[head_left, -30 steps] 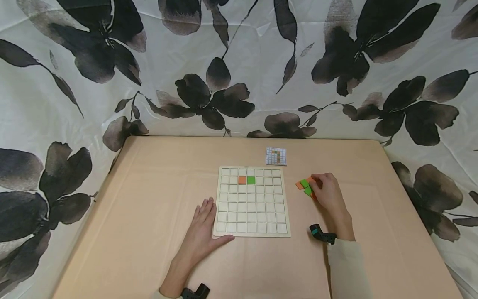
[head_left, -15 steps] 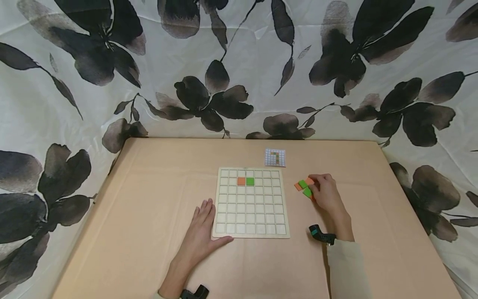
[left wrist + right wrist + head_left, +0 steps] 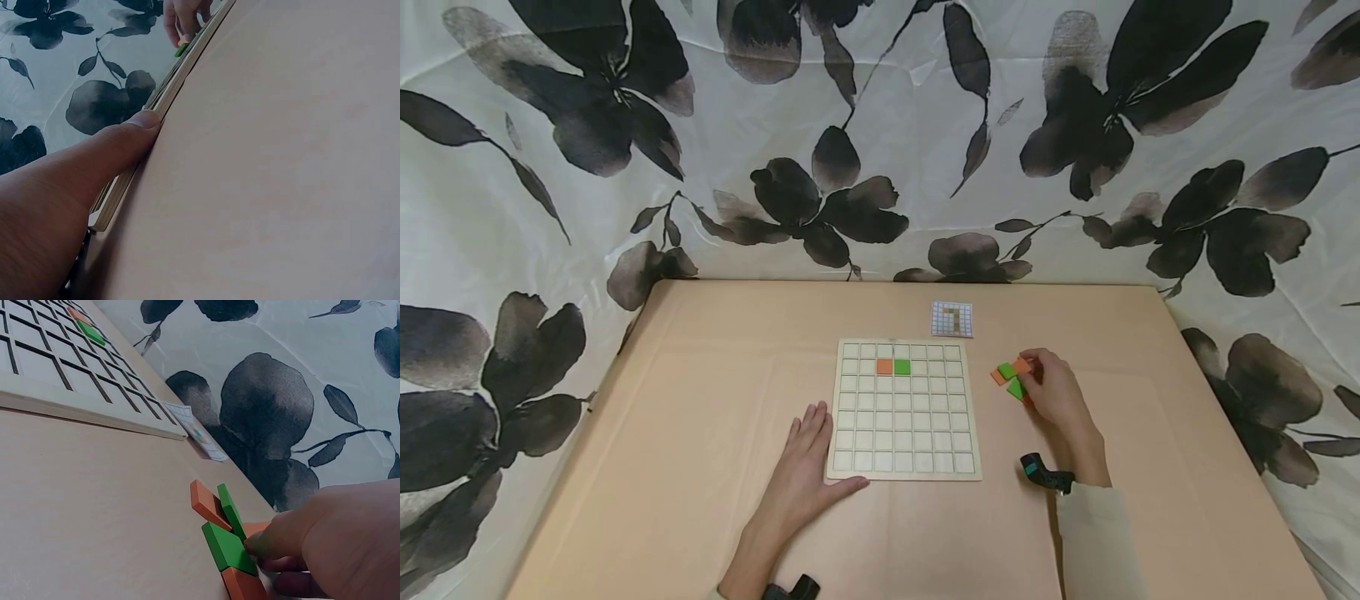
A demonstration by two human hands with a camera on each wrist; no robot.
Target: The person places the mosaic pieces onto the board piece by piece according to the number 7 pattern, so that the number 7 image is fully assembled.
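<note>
A white grid board (image 3: 904,421) lies on the table with an orange square tile (image 3: 884,367) and a green square tile (image 3: 902,367) side by side in its second row. My left hand (image 3: 808,458) rests flat, straight fingers along the board's left edge and thumb (image 3: 145,119) against its near edge. Right of the board, my right hand (image 3: 1060,392) pinches an orange tile (image 3: 1022,365) in a small pile. In the right wrist view, a green tile (image 3: 231,509) leans up beside the fingertips. Another green tile (image 3: 228,547) and more orange tiles (image 3: 209,503) lie around it.
A small card (image 3: 952,319) with a coloured grid pattern lies just beyond the board. The wooden table (image 3: 737,350) ends at a hanging cloth (image 3: 715,125) with dark flowers. Black cameras are strapped at both wrists (image 3: 1047,473).
The head view has shifted slightly. At the pile, one green tile has tipped up a little beside my right fingers. My left hand has kept its place on the board.
</note>
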